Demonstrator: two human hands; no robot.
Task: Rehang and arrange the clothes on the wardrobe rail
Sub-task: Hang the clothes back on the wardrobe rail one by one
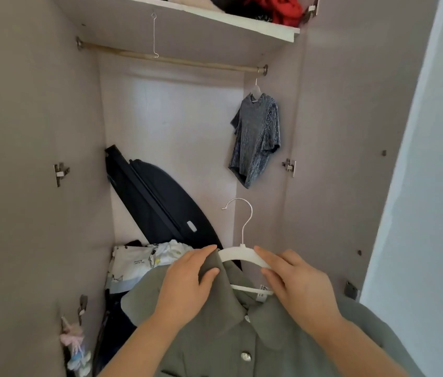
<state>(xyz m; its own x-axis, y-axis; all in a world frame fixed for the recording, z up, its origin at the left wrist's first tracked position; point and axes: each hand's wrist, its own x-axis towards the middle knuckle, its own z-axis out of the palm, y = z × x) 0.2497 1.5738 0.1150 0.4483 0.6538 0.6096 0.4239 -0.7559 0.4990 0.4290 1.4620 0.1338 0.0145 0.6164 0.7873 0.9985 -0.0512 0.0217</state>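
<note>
Head view, close, facing wardrobe rail [171, 60].

Two hangers [243, 257] [255, 89], two shirts [242, 336] [255, 137], one rail [171, 60], one loose wire hook [155, 36].

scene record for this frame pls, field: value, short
left grip: left hand pinching the olive shirt collar by the hanger
right grip: right hand holding the white hanger shoulder
hanger state: partly inside shirt, hook up, not on rail
rail: rail carries a bare wire hook; grey top hangs at its right end
floor: black case leaning, pale bundle
</note>
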